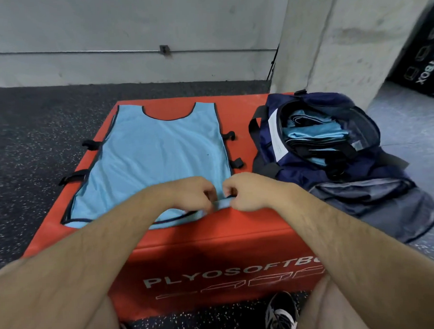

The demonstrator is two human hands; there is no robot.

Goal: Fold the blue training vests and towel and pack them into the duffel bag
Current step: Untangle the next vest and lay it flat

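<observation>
A light blue training vest [158,154] with dark trim lies flat on the red plyo box [214,239], neck hole away from me. My left hand [190,194] and my right hand [249,191] meet at the vest's near right corner, both pinching its hem. The open navy duffel bag [341,183] stands on the box's right side. Inside it lie several folded blue vests [316,135].
Dark speckled rubber floor [31,147] surrounds the box. A concrete wall [130,31] runs behind, and a concrete pillar [342,47] rises right behind the bag. A black soft box [420,56] stands at the far right. My shoe [282,313] is by the box front.
</observation>
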